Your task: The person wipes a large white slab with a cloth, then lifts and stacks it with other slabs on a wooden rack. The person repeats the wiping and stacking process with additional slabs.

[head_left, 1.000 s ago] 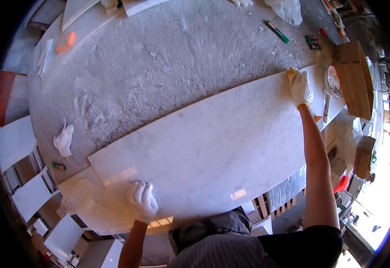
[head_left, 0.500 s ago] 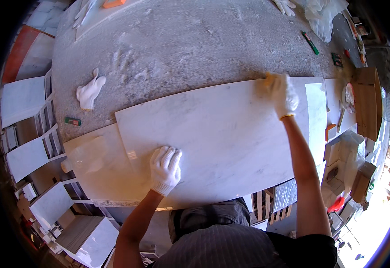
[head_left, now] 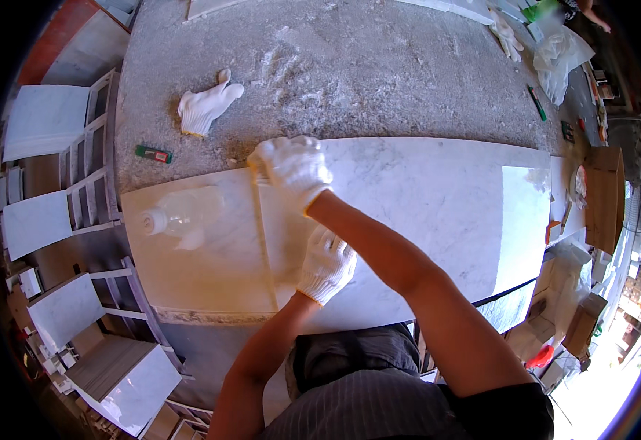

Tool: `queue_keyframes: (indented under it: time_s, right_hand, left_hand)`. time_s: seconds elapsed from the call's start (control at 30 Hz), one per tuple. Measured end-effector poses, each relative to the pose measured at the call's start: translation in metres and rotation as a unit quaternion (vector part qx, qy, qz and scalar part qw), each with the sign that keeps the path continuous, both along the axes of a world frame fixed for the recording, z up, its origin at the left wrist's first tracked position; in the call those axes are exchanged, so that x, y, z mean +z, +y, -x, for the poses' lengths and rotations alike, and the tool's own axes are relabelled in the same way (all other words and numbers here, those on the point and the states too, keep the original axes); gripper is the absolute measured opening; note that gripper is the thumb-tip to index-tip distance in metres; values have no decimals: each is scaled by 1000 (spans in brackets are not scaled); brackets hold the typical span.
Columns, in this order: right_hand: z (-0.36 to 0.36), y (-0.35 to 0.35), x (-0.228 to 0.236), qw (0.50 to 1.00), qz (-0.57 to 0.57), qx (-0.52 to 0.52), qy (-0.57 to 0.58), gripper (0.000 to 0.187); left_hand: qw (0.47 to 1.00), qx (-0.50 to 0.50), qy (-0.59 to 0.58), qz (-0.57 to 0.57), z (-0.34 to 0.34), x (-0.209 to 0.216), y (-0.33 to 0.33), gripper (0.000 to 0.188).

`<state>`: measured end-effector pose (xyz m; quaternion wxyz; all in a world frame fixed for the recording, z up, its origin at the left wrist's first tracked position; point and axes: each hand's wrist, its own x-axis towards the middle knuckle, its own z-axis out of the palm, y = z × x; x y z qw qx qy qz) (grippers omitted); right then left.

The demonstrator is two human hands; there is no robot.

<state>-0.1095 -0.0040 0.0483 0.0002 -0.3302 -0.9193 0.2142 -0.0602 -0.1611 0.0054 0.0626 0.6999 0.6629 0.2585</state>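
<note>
A white marble slab with grey veining lies in front of me, overlapping a second pale slab on its left. My right hand, in a white knit glove, is closed over a yellowish pad at the slab's far left corner; most of the pad is hidden. My left hand, gloved too, rests on the slab nearer my body with its fingers stretched out. The right forearm passes just beside its fingertips. A clear plastic bottle with a white cap lies on the left slab.
A loose white glove and a small green box lie on the dusty grey table. Farther right are a green pen-like tool, plastic wrap and a cardboard box. Stone pieces stand on racks at left. Another person's arm shows far right.
My right hand has swept with the pad from the slab's right end to its far left corner. My left hand stays on the slab. The whole view has shifted.
</note>
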Motion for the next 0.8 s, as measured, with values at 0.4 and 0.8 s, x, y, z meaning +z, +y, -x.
queue_keyframes:
  time_s: [0.4,0.8]
  right_hand:
    - [-135,43,-23,991,-89,-97,39,26]
    - [-478,230,-54,882,-214,-419,-22,20]
  left_hand:
    - [999,-17,42,-19,-2,8,7,39]
    - [994,-15,106,-1,-14,14,11,26]
